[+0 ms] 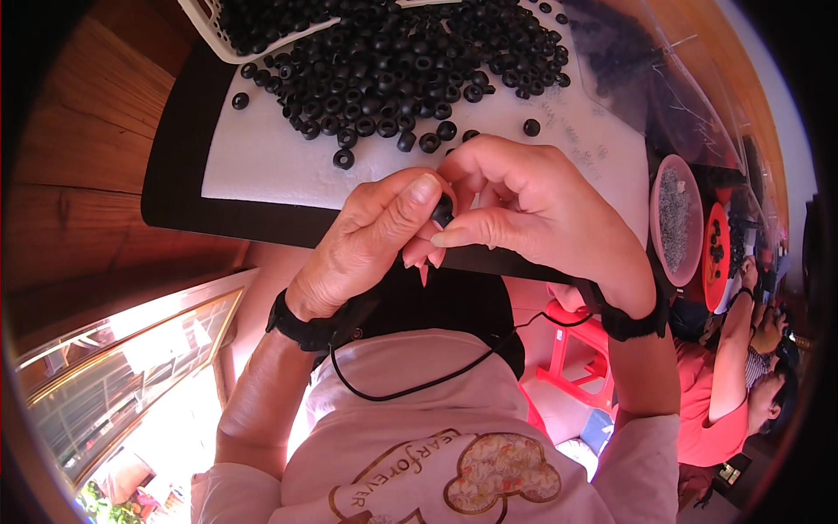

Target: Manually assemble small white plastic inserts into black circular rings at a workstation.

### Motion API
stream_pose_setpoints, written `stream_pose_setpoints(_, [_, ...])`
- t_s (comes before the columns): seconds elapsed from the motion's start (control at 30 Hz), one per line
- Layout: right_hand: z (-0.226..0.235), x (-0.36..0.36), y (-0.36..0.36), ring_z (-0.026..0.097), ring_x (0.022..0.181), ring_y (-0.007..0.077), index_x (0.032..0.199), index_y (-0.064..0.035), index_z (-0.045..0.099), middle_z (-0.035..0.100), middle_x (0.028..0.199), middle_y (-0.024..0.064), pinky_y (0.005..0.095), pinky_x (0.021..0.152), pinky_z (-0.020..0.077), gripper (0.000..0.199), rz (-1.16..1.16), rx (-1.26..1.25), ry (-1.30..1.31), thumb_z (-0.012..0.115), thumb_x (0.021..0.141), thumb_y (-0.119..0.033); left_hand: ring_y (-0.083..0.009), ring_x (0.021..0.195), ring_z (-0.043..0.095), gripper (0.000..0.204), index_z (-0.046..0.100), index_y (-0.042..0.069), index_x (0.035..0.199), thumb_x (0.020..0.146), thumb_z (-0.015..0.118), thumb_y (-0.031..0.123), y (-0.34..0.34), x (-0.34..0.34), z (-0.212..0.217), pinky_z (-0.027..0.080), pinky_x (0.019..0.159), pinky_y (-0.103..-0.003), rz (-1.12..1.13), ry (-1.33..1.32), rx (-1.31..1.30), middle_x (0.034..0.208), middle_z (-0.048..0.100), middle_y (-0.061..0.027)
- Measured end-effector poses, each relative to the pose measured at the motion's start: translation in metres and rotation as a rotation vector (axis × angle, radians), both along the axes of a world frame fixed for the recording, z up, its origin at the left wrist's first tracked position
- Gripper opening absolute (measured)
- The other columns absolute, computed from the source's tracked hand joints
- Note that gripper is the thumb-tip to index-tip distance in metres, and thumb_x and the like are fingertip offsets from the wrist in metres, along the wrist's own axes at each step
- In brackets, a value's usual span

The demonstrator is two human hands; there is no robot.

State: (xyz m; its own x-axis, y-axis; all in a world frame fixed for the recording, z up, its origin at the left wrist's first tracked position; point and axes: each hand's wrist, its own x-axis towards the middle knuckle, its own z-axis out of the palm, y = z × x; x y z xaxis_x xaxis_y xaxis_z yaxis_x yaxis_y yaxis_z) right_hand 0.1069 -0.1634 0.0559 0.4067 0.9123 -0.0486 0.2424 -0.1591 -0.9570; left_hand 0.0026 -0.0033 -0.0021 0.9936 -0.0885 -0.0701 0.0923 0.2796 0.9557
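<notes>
Above the near edge of the table, my left hand (384, 218) pinches a black ring-shaped bead (443, 208) between thumb and fingers. Close against it, my right hand (550, 196) has its thumb and fingers drawn together beside the bead. Whatever sits between the right fingertips is too small and too covered to name. Beyond both hands lies a large heap of similar black beads (375, 79), each with a wide hole, and a few loose ones have rolled toward me. They rest on a white sheet (262, 166) over the dark table.
A white basket (207, 35) with more beads stands at the far left. To the right are a pink bowl (696, 218) of small greyish pieces and an orange plate (709, 293) with black beads. A co-worker in red (711, 402) sits beyond. A black cable (419, 389) links my wristbands.
</notes>
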Motion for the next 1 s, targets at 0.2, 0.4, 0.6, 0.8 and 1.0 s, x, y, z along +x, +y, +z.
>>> stream_pose_setpoints(0.2, [0.004, 0.009, 0.005, 0.067, 0.074, 0.0149, 0.091, 0.0022, 0.056, 0.068, 0.080, 0.0094, 0.0240, 0.057, 0.0452, 0.022, 0.057, -0.102, 0.249, 0.063, 0.089, -0.019, -0.0109, 0.051, 0.048, 0.051, 0.057, -0.002, 0.090, 0.101, 0.035, 0.043, 0.002, 0.001, 0.004, 0.040, 0.050, -0.024, -0.010, 0.006, -0.001, 0.055, 0.046, -0.0032])
stream_pose_setpoints(0.4, [-0.009, 0.015, 0.006, 0.066, 0.075, 0.0155, 0.090, 0.0035, 0.056, 0.066, 0.080, 0.0091, 0.0243, 0.057, 0.0447, 0.027, 0.043, -0.125, 0.328, 0.063, 0.089, -0.022, -0.0109, 0.048, 0.047, 0.052, 0.057, -0.001, 0.087, 0.102, 0.033, 0.043, 0.002, 0.003, 0.009, 0.037, 0.047, -0.025, 0.000, 0.037, -0.005, 0.049, 0.042, -0.0013])
stream_pose_setpoints(0.6, [-0.011, 0.005, 0.012, 0.067, 0.073, 0.0219, 0.091, 0.0082, 0.051, 0.064, 0.080, 0.0160, 0.0316, 0.066, 0.0570, 0.020, 0.011, 0.051, 0.469, 0.059, 0.092, -0.011, -0.0098, 0.048, 0.046, 0.052, 0.057, -0.001, 0.085, 0.102, 0.032, 0.041, 0.005, 0.005, 0.011, 0.036, 0.046, -0.024, 0.012, 0.072, -0.019, 0.049, 0.042, -0.0009])
stream_pose_setpoints(0.8, [-0.014, 0.004, 0.015, 0.068, 0.069, 0.0215, 0.091, 0.0088, 0.051, 0.065, 0.081, 0.0159, 0.0285, 0.061, 0.0564, 0.021, -0.030, 0.061, 0.440, 0.059, 0.092, -0.011, -0.0089, 0.046, 0.046, 0.052, 0.056, 0.000, 0.081, 0.102, 0.032, 0.042, 0.005, 0.007, 0.011, 0.036, 0.045, -0.023, 0.044, 0.126, -0.056, 0.049, 0.042, -0.0003])
stream_pose_setpoints(1.0, [-0.025, -0.008, 0.013, 0.068, 0.067, 0.0200, 0.089, 0.0073, 0.050, 0.063, 0.077, 0.0137, 0.0267, 0.057, 0.0554, 0.020, -0.093, 0.160, 0.462, 0.060, 0.091, -0.010, -0.0087, 0.046, 0.046, 0.052, 0.054, 0.002, 0.076, 0.102, 0.033, 0.041, 0.011, 0.008, 0.012, 0.035, 0.045, -0.022, -0.013, 0.135, -0.051, 0.049, 0.042, 0.0000])
